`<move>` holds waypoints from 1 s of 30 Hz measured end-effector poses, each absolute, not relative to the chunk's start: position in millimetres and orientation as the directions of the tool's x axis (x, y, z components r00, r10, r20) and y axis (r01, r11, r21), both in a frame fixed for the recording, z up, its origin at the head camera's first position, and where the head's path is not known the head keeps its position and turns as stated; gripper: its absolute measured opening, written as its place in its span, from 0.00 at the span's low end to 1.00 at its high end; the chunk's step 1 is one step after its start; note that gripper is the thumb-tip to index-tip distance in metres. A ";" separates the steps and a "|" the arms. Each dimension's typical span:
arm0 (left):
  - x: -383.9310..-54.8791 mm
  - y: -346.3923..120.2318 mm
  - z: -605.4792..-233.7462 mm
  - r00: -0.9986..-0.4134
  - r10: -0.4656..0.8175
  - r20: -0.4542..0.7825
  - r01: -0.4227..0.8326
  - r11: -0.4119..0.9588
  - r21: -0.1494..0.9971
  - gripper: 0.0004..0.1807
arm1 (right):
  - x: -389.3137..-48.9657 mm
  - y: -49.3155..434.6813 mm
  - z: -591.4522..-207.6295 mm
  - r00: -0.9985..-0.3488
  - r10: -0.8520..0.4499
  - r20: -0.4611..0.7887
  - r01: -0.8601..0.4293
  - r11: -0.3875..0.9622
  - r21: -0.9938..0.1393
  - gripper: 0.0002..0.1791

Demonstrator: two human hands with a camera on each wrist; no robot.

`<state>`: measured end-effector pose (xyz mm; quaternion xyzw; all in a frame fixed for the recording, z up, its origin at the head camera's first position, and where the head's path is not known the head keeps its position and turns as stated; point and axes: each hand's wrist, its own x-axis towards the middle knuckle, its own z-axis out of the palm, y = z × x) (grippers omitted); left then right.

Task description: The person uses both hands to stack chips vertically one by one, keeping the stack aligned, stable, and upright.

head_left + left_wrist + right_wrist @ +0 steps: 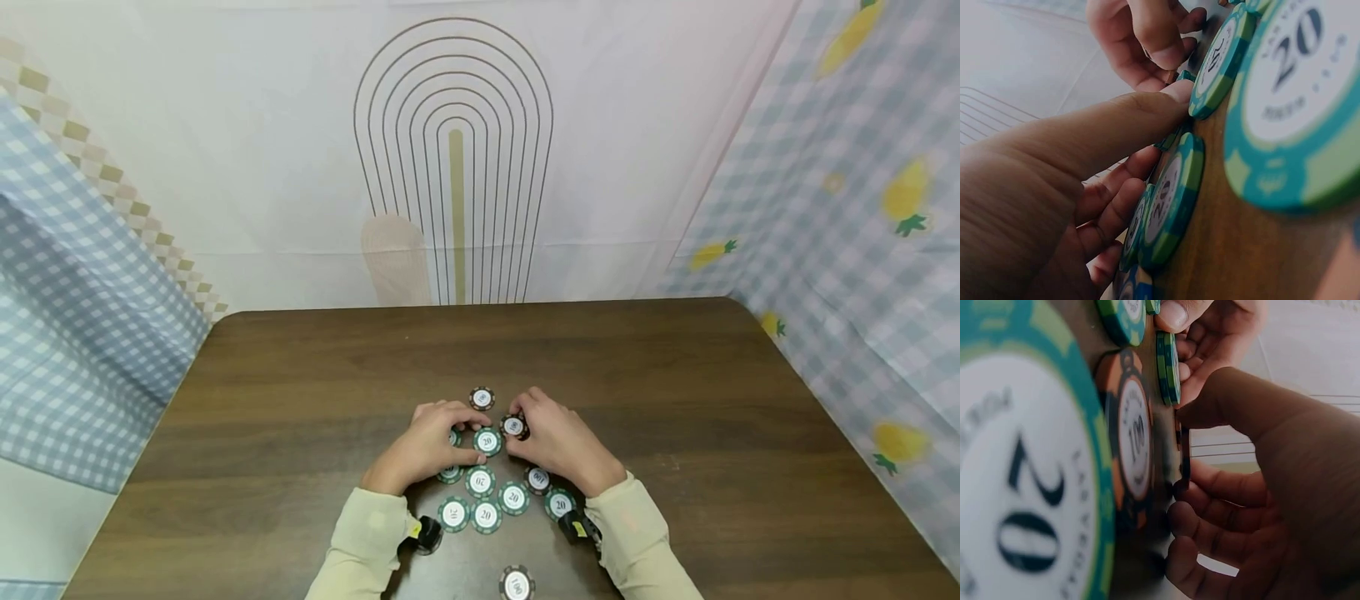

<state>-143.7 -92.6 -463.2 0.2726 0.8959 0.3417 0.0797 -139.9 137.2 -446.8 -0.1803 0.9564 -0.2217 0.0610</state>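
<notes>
Between thumb and index finger, my left hand [433, 437] holds a green 20 poker chip [487, 442]. In the right wrist view these green chips [1168, 369] show as two layers, one on the other. Just to the right, my right hand [557, 435] pinches a black poker chip [513, 427] at its edges; that chip shows edge-on in the right wrist view. The two hands face each other with their chips side by side, low over the table. Another black chip [482, 398] lies just beyond the left fingertips. Green chips [450, 474] are partly hidden under the left hand.
Nearer on the brown wooden table [300, 367] lie several green 20 chips [486, 516], spread between the wrists. A black 100 chip [537, 480] sits by the right wrist, and another black chip [517, 583] lies at the near edge of view. Cloth curtains [75, 250] surround the table.
</notes>
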 end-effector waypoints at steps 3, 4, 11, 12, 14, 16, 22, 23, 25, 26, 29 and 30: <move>-143.6 -93.6 -463.6 -0.841 0.539 0.039 0.428 0.620 0.658 0.21 | -140.7 137.6 -447.3 -0.930 -0.365 -0.041 -0.304 0.828 -0.472 0.17; -143.7 -94.0 -463.6 -0.842 0.538 0.042 0.429 0.620 0.657 0.21 | -141.3 137.8 -447.1 -0.931 -0.364 -0.038 -0.303 0.824 -0.478 0.17; -146.3 -95.9 -462.1 -0.844 0.534 0.054 0.437 0.625 0.647 0.21 | -145.0 137.1 -440.1 -0.931 -0.364 0.020 -0.328 0.813 -0.481 0.16; -146.3 -96.2 -462.9 -0.844 0.534 0.047 0.432 0.626 0.649 0.20 | -144.8 137.2 -439.3 -0.931 -0.363 0.029 -0.332 0.813 -0.478 0.16; -145.9 -96.7 -464.8 -0.844 0.536 0.037 0.427 0.628 0.650 0.20 | -143.7 137.9 -438.2 -0.932 -0.361 0.039 -0.336 0.818 -0.467 0.16; -145.4 -96.3 -467.0 -0.841 0.540 0.028 0.424 0.625 0.655 0.19 | -141.9 139.2 -437.1 -0.933 -0.359 0.042 -0.337 0.823 -0.458 0.15; -144.0 -92.3 -468.0 -0.831 0.556 0.024 0.424 0.604 0.675 0.18 | -136.3 142.3 -435.0 -0.930 -0.365 0.041 -0.347 0.838 -0.421 0.15; -143.8 -92.1 -468.1 -0.831 0.556 0.023 0.423 0.603 0.676 0.18 | -135.7 142.2 -434.7 -0.929 -0.368 0.040 -0.350 0.838 -0.419 0.15; -143.4 -92.1 -468.5 -0.832 0.554 0.023 0.421 0.605 0.676 0.18 | -135.2 141.3 -434.2 -0.927 -0.373 0.039 -0.355 0.837 -0.416 0.15; -143.2 -92.3 -468.6 -0.833 0.553 0.024 0.422 0.606 0.674 0.18 | -135.2 140.6 -433.8 -0.925 -0.377 0.038 -0.357 0.835 -0.419 0.15; -142.4 -94.0 -468.2 -0.837 0.547 0.030 0.420 0.606 0.676 0.18 | -135.3 137.8 -433.3 -0.921 -0.389 0.029 -0.364 0.828 -0.427 0.14; -142.1 -94.8 -468.3 -0.837 0.546 0.033 0.421 0.604 0.676 0.18 | -135.3 136.7 -433.3 -0.918 -0.396 0.026 -0.368 0.825 -0.428 0.13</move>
